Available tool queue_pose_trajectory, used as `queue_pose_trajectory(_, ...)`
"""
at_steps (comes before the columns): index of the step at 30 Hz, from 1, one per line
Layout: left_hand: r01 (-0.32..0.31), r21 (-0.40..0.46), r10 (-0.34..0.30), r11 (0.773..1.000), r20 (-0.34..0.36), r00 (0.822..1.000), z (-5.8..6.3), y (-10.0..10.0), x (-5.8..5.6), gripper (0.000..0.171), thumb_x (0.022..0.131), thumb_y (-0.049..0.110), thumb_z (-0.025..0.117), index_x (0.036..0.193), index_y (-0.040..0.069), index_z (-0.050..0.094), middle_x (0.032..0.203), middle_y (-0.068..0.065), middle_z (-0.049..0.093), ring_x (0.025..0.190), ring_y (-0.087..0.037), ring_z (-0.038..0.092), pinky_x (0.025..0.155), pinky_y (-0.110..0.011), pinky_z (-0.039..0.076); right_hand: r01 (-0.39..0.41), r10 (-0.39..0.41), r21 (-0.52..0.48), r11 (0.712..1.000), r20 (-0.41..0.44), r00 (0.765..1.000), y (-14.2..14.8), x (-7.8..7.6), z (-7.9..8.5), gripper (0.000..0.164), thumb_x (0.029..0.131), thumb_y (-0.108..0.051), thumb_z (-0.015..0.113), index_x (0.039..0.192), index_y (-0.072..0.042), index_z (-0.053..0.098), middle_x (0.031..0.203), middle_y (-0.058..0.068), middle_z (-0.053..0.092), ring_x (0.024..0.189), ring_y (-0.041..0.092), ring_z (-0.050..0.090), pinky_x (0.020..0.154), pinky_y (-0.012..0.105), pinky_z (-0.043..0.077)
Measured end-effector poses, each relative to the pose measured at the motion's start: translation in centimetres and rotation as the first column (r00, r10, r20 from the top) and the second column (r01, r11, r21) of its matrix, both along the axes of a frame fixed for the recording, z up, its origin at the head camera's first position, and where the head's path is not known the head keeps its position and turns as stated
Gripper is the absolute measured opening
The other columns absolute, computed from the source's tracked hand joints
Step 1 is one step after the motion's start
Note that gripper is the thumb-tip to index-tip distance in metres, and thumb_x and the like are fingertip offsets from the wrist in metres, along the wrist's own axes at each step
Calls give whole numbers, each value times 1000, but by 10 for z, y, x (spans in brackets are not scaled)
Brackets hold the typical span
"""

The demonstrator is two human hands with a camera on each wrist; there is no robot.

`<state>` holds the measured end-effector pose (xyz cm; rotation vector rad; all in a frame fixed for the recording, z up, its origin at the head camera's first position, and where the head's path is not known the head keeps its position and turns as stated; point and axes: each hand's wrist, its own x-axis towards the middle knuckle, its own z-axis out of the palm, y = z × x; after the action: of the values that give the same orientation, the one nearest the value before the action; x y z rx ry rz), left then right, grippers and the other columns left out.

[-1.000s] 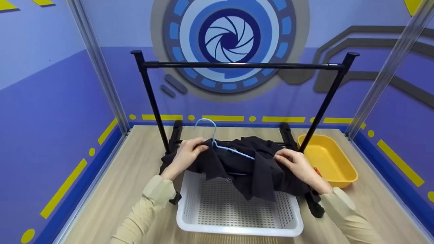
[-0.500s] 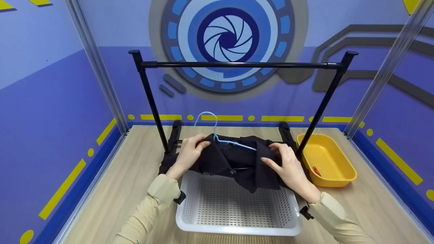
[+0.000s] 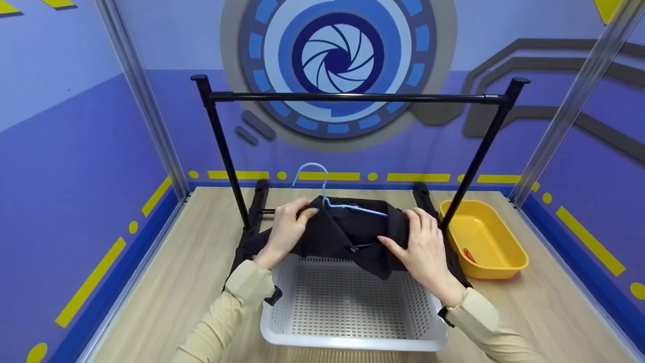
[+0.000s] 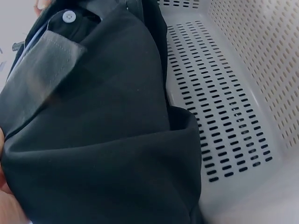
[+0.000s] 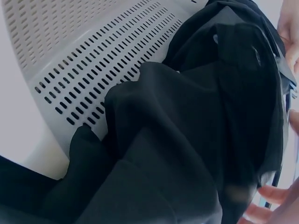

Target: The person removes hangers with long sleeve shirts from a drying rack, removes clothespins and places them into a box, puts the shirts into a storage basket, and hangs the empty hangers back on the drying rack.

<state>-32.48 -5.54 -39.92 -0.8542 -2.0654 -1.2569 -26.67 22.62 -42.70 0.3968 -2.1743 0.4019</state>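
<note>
A black button-up shirt (image 3: pixel 322 234) is bunched above a white perforated basket (image 3: pixel 352 343), with a light blue hanger (image 3: pixel 359 208) inside its collar. The hanger's hook stands up at the left of the collar. My left hand (image 3: pixel 286 231) pinches the shirt beside the hook, thumb on top. On the other side, my right hand (image 3: pixel 426 252) holds the shirt near the hanger's right arm, thumb in front and fingers over the back. A pale button shows on the shirt (image 4: pixel 103 102) in the left wrist view. The hanger's right end is hidden under cloth.
A black garment rack (image 3: pixel 352 97) spans the table behind the shirt, its posts left and right. To the right stands a yellow bin (image 3: pixel 491 237) with a small red item (image 3: pixel 469 255) in it. Painted walls enclose the wooden table (image 3: pixel 166 282).
The right hand has let go of the shirt's outer part, moved left and taken hold nearer the collar. The left hand, hanger and collar have risen slightly; the shirt's front hangs less low.
</note>
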Motion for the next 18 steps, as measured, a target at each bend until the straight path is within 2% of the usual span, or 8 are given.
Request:
queue_pose_trajectory(5, -3, 11, 3, 1000, -2, 1000, 1, 3, 2, 9, 86, 13, 62, 83, 5, 63, 74, 2, 59, 63, -11, 50, 59, -28, 40, 97, -97, 15, 995, 13, 995, 1, -5, -4, 61, 76, -41, 69, 112, 2, 47, 113, 24, 42, 98, 40, 41, 70, 51, 40)
queue_pose_trajectory(9, -1, 16, 1, 1000, -8, 1000, 2, 4, 2, 7, 85, 12, 63, 82, 5, 63, 73, 3, 58, 62, -11, 49, 59, -27, 40, 137, -132, -43, 990, 105, 986, 6, -7, -3, 52, 79, -35, 66, 114, -1, 47, 112, 22, 41, 91, 41, 44, 60, 51, 44)
queue_pose_trajectory(14, 6, 14, -6, 1000, -20, 1000, 2, 3, 2, 8, 86, 12, 62, 81, 6, 62, 72, 3, 56, 62, -11, 47, 58, -27, 39, 99, -56, -153, 983, 265, 963, 16, -8, 3, 45, 84, -26, 60, 118, 0, 47, 105, 24, 44, 81, 41, 51, 61, 52, 44)
queue_pose_trajectory(18, 11, 8, -11, 1000, -21, 1000, 3, 1, 2, 8, 86, 12, 62, 80, 6, 62, 72, 3, 56, 62, -11, 48, 58, -27, 39, 15, 60, -236, 972, 308, 949, 26, -8, 10, 34, 85, -15, 60, 112, 4, 52, 98, 27, 50, 82, 40, 54, 71, 51, 42)
